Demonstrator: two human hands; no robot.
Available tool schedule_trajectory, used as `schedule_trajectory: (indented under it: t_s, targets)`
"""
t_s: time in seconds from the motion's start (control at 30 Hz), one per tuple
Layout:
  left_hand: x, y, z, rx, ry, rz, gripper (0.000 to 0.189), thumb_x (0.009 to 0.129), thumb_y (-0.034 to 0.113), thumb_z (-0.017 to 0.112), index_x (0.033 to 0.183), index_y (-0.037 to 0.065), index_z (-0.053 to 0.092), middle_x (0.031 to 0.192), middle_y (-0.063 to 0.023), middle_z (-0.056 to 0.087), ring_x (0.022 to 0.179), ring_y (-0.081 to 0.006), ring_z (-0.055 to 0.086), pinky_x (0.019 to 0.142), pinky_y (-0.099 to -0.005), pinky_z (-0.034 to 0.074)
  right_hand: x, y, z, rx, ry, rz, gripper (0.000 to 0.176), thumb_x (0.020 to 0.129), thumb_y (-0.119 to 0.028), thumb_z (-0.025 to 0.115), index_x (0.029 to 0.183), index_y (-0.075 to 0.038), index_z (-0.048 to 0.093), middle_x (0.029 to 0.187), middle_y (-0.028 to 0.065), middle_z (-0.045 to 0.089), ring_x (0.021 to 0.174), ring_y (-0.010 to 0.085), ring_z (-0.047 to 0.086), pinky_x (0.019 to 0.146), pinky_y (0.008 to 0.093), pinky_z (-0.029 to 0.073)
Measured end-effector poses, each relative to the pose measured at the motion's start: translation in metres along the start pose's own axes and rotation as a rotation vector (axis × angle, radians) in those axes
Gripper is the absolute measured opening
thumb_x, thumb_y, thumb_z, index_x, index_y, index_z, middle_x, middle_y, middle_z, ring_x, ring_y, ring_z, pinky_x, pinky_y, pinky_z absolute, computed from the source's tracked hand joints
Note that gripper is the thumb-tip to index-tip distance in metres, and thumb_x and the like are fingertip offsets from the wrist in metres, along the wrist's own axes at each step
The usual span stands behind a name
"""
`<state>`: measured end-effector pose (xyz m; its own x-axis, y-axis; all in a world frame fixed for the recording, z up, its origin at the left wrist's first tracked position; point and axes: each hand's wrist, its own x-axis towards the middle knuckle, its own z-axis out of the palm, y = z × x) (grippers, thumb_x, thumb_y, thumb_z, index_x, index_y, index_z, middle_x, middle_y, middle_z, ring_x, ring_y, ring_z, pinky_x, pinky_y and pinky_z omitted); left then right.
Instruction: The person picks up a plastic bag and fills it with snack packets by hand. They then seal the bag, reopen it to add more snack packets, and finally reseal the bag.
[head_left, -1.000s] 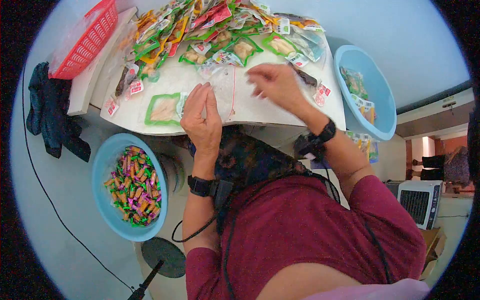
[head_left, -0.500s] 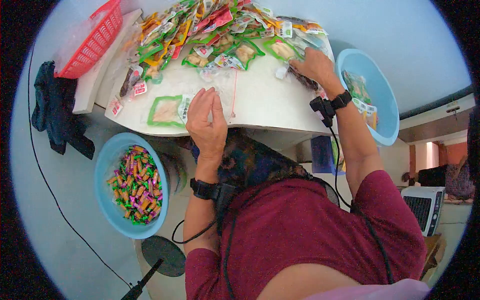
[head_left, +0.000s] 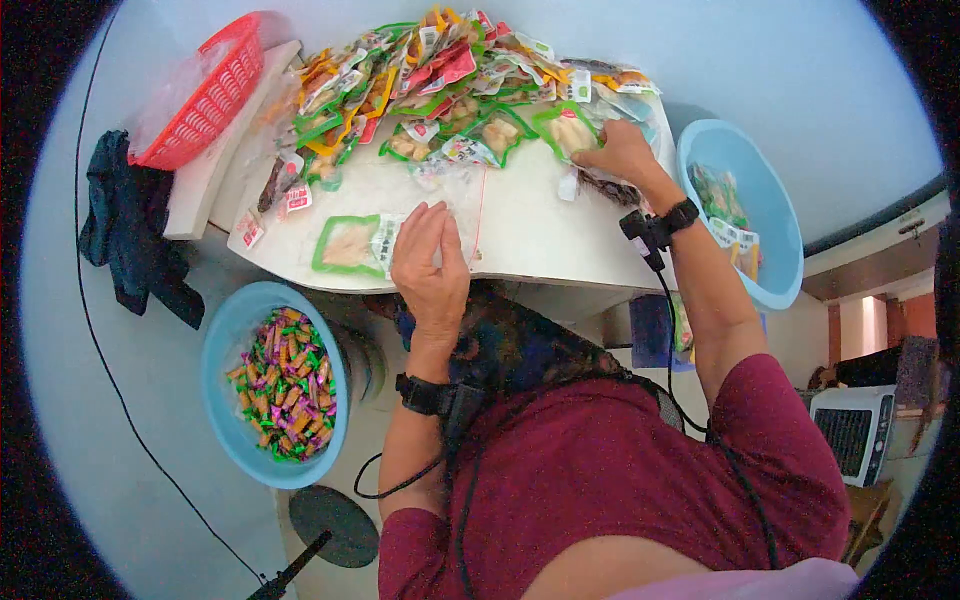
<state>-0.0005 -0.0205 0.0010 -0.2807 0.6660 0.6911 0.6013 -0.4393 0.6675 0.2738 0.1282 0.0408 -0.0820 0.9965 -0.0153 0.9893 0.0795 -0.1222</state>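
My left hand (head_left: 430,262) rests palm-side down near the front table edge, fingers stretched out, touching the right end of a green-edged food packet (head_left: 347,245). Beneath and beyond its fingers lies a clear plastic bag (head_left: 468,200). My right hand (head_left: 622,156) is at the right of the table, thumb and fingers closed at the right edge of another green-edged food packet (head_left: 566,130) with pale contents; the fingertips are partly hidden. Just under that hand lies a dark packet (head_left: 608,188).
Many food packets (head_left: 410,75) are heaped along the back of the table (head_left: 540,235). A blue basin (head_left: 785,220) with packets stands right; another blue basin (head_left: 215,365), full of small wrapped snacks, stands lower left. A red basket (head_left: 215,105) sits far left. A cable hangs from my right wrist.
The view has shifted, so the scene sits lower and slightly right. My right hand has moved left from beside the dark packet onto the green-edged packet. My left hand stays in place.
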Motion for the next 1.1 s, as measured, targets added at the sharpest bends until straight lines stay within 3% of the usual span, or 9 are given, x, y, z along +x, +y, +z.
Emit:
schedule_trajectory:
  t_s: [0.23,0.33,0.37,0.47,0.57,0.8,1.1]
  targets:
    - [0.002,0.002,-0.004,0.004,-0.009,-0.004,0.014,0.084,0.002,0.061,0.096,-0.003,0.068,0.100,-0.0162,0.069,0.102,-0.0343,0.062,0.090,-0.0405,0.047,-0.008,0.006,-0.006,0.338,0.335,-0.049,0.041,0.063,-0.026,0.081,0.090,-0.001,0.063,0.084,0.0184,0.066,0.078,0.0310,0.065,0.071,0.0388,0.051]
    - [0.004,0.002,-0.005,-0.002,-0.012,-0.002,0.016,0.085,0.004,0.062,0.098,-0.002,0.069,0.101,-0.0156,0.069,0.104,-0.0312,0.063,0.092,-0.0385,0.046,-0.022,0.000,-0.023,0.475,0.424,-0.056,0.037,0.064,-0.024,0.079,0.089,-0.001,0.064,0.081,0.0181,0.065,0.073,0.0281,0.065,0.070,0.0370,0.051]
    - [0.004,0.002,-0.005,-0.004,-0.014,-0.002,0.016,0.085,0.004,0.063,0.099,-0.001,0.069,0.102,-0.0153,0.069,0.105,-0.0297,0.063,0.093,-0.0375,0.046,-0.031,-0.004,-0.033,0.521,0.380,-0.047,0.031,0.067,-0.021,0.078,0.088,-0.001,0.066,0.080,0.0121,0.067,0.068,0.0230,0.064,0.067,0.0351,0.051]
    - [0.004,0.001,-0.003,-0.007,0.012,0.003,0.016,0.085,0.004,0.064,0.099,-0.001,0.069,0.101,-0.0150,0.069,0.104,-0.0300,0.063,0.092,-0.0377,0.047,-0.060,-0.018,-0.045,0.918,0.339,-0.099,0.029,0.071,-0.015,0.077,0.093,0.000,0.066,0.085,0.0073,0.069,0.068,0.0173,0.064,0.064,0.0309,0.052]
    - [0.005,0.000,0.000,-0.058,0.076,0.038,0.014,0.081,0.002,0.064,0.093,-0.002,0.068,0.095,-0.0160,0.069,0.098,-0.0363,0.063,0.088,-0.0411,0.048,-0.090,-0.032,-0.039,1.372,-0.118,0.038,0.029,0.075,-0.009,0.075,0.100,0.001,0.065,0.091,0.0072,0.069,0.069,0.0143,0.065,0.064,0.0278,0.054]
    - [0.005,0.001,0.003,-0.052,0.084,0.047,0.015,0.080,0.003,0.065,0.093,-0.002,0.068,0.095,-0.0155,0.069,0.098,-0.0368,0.063,0.088,-0.0422,0.048,-0.109,-0.063,-0.011,1.551,-0.319,0.006,0.039,0.078,-0.006,0.074,0.112,0.004,0.059,0.092,0.0094,0.068,0.074,0.0156,0.067,0.068,0.0287,0.057]
    - [0.009,0.004,-0.001,-0.001,0.068,0.129,0.015,0.081,0.004,0.063,0.094,-0.001,0.068,0.098,-0.0151,0.068,0.102,-0.0361,0.061,0.091,-0.0431,0.046,-0.100,-0.101,0.001,1.893,-0.621,-0.084,0.037,0.087,0.000,0.059,0.124,0.004,0.051,0.114,0.0128,0.063,0.099,0.0219,0.065,0.090,0.0374,0.053]
